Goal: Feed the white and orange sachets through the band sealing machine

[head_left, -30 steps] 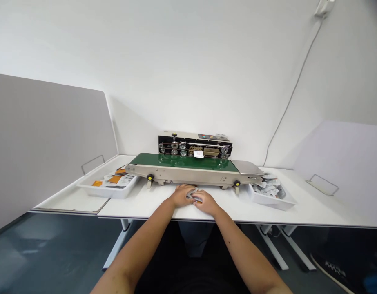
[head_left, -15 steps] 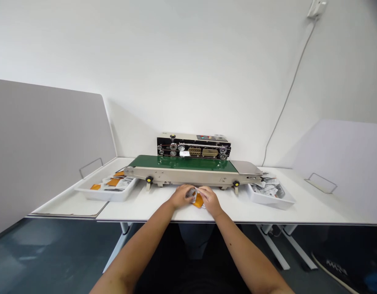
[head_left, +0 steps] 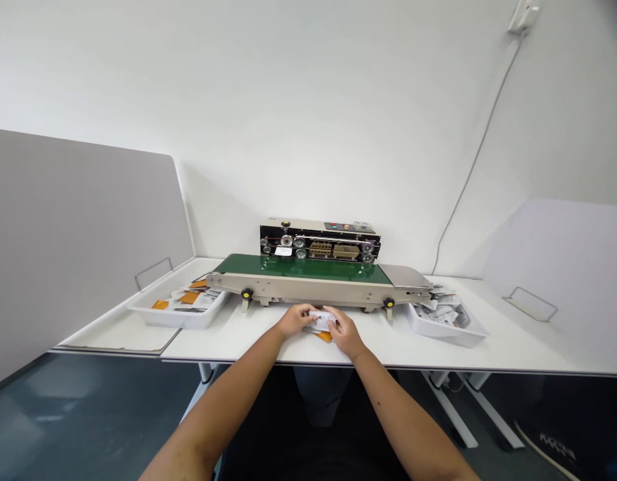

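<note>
Packet (head_left: 322, 321) sits between the fingers of the left hand (head_left: 293, 322) and right hand (head_left: 345, 335), gripped at both ends. Light, even pressure should keep it flat (an orange piece (head_left: 325, 337) shows at its near edge, between the fingers).

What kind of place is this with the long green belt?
Probably a packing workstation: there's a machine with a green belt, white bins of small packets near both ends, and a printed packet held by the left hand and right hand.
</note>
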Action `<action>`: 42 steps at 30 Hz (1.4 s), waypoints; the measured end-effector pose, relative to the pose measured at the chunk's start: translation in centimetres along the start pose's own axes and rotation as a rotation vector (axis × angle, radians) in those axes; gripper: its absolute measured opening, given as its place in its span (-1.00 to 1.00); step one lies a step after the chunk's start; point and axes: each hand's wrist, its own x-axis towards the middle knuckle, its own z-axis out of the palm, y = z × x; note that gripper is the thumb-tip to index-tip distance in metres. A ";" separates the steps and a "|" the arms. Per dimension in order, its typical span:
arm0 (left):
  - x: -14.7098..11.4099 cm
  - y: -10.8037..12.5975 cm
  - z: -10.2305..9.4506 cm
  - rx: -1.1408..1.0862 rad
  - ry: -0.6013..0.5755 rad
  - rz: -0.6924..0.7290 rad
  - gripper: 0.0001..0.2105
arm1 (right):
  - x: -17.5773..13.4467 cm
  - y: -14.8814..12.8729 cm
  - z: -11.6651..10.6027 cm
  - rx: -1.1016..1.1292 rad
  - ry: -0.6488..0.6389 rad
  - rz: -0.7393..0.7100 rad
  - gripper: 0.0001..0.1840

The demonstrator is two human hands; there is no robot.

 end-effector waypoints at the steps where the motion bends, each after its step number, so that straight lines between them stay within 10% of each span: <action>1: 0.1 0.0 -0.1 -0.065 0.012 -0.015 -0.66 | 0.0 0.1 0.0 0.009 0.015 0.032 -0.59; 12: 0.2 0.0 -0.2 -0.317 0.030 -0.051 -0.54 | 0.6 2.5 0.5 0.254 -0.111 0.294 -0.65; 19: 0.1 -0.4 0.2 -0.305 -0.040 -0.024 -0.52 | 5.4 0.6 -5.7 0.080 -0.530 0.355 -0.84; 22: 0.1 -0.2 0.1 -0.283 0.006 -0.004 -0.48 | 9.6 0.3 -10.2 0.153 -0.281 0.403 -0.79; 28: 0.0 0.0 -0.1 -0.227 0.021 -0.014 -0.46 | 15.3 4.0 -17.7 0.280 0.727 0.640 -0.68; 42: -0.5 -0.1 0.0 0.108 0.046 0.048 -0.70 | 19.3 7.6 -13.0 0.430 0.555 0.927 -0.88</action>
